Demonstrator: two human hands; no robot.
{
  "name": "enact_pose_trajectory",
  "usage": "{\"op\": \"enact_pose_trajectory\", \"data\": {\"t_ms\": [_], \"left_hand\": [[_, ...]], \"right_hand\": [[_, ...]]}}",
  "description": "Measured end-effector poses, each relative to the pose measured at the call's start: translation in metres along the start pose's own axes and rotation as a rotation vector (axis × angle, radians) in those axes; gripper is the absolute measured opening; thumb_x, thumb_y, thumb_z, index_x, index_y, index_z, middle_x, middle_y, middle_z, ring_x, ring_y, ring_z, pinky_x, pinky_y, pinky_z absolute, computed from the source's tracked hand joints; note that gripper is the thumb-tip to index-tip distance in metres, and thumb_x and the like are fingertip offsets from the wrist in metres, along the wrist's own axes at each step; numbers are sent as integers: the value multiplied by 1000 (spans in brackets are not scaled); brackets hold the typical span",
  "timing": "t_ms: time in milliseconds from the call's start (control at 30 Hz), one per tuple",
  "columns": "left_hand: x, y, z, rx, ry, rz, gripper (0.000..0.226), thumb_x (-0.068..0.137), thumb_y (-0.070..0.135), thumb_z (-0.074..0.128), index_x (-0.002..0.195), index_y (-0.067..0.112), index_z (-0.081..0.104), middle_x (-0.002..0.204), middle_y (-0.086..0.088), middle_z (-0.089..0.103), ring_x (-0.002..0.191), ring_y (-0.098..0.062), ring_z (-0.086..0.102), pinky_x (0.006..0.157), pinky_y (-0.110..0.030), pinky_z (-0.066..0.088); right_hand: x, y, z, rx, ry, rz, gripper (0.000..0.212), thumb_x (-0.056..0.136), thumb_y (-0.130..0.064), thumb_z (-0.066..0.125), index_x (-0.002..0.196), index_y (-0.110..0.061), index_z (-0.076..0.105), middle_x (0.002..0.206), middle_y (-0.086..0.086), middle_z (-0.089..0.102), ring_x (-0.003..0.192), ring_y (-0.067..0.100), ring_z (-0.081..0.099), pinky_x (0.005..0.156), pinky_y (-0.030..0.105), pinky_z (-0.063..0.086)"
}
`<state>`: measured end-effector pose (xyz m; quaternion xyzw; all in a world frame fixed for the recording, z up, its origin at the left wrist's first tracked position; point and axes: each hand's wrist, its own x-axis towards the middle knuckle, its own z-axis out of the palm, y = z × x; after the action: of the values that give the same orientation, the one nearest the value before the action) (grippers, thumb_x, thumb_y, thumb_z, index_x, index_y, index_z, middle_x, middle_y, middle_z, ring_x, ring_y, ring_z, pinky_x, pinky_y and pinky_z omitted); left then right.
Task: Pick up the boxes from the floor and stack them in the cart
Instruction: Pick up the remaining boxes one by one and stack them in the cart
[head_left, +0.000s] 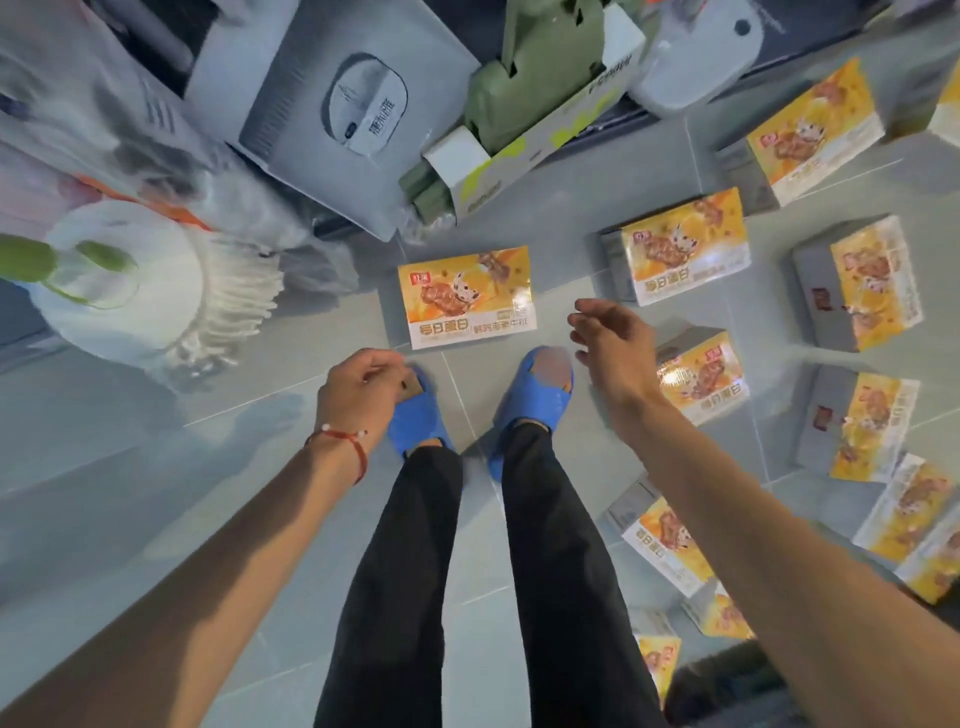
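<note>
On the grey tiled floor (156, 467), just in front of the person's feet, one yellow snack box (465, 296) lies flat with its printed face up. The person stands in black trousers (545, 571) and blue slippers (535, 400), and both bare arms reach forward and down. The left hand (361, 395), with a red string bracelet (345, 441) on the wrist, hangs over the left slipper (421, 421); its fingers are loosely curled and hold nothing. The right hand (613, 343) is also empty, with the fingers relaxed and a little apart. It is in the air between the snack box at the feet and a second box (701, 376) on the person's right side, and I cannot see that it touches either of them. More boxes of the same kind are scattered over the tiles on the right. One (680, 244) lies beyond the right hand, one (815, 130) lies farther off near the wall, and two (862, 283) (862, 426) show a grey side. Several others lie close together near the right arm, some partly hidden by it. At the far edge of the floor stands a grey appliance carton (332, 104). Beside it a white and lime carton (519, 156) holds a green object (530, 78). On the left a white mop head (130, 280) with its strings hanging is blurred.
</note>
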<state>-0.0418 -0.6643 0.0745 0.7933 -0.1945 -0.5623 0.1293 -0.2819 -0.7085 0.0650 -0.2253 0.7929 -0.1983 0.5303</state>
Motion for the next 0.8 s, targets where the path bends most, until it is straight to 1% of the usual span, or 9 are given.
{"op": "enact_pose_trajectory", "data": {"t_ms": [133,167,233,300,367,467,567,667,800], "left_hand": [[69,-22,34,23,75,15,19,99,9,53,112,13,66,96,0,67,61,9,61,50,-5,40],[86,-26,41,47,75,20,19,99,8,53,114,13,64,93,3,64,57,11,59,49,-2,38],[122,-37,55,107,64,42,27,99,13,54,125,15,61,112,2,62,75,6,63,61,1,37],[156,-48,66,138,68,55,40,98,21,57,138,18,54,138,2,51,94,0,64,80,-6,37],[189,-55,75,126,91,29,50,98,29,58,145,18,46,148,1,43,114,-7,62,91,-12,36],[232,-63,88,87,100,7,62,96,43,60,151,21,38,155,0,39,137,-20,45,103,-23,32],[272,-66,103,-41,65,-2,64,82,64,60,137,33,53,141,4,56,125,-19,58,111,-39,42],[296,-72,115,-166,69,-27,60,71,67,62,124,39,57,117,9,69,110,-20,66,104,-49,48],[287,-68,120,-225,37,-11,54,81,50,71,129,36,50,110,10,71,107,-20,67,100,-49,51]], "right_hand": [[68,37,24,-98,11,-100,22,100,-4,55,108,-18,70,107,3,73,98,13,66,92,32,53],[85,45,30,-109,5,-109,23,99,-3,54,107,-18,70,106,3,73,95,12,65,90,31,53],[116,60,41,-121,-11,-116,24,99,0,54,107,-17,69,103,1,72,90,9,63,85,25,52],[147,75,54,-133,-21,-112,22,98,0,56,109,-15,69,104,1,70,89,8,62,81,20,49],[177,88,67,-159,-13,-91,22,99,-6,59,117,-12,68,114,4,70,93,8,62,77,14,47],[215,101,86,-172,-7,-48,33,102,-20,61,133,-11,61,131,8,65,104,13,60,83,20,44],[246,107,102,-94,-69,33,50,103,-36,60,147,-15,50,138,6,59,115,17,57,88,23,45],[267,114,115,3,-164,93,76,83,-63,59,150,-26,50,140,5,64,124,24,64,110,44,49],[265,120,117,-89,-268,30,69,74,-80,59,135,-48,57,124,-8,74,112,21,72,107,51,51]]}}
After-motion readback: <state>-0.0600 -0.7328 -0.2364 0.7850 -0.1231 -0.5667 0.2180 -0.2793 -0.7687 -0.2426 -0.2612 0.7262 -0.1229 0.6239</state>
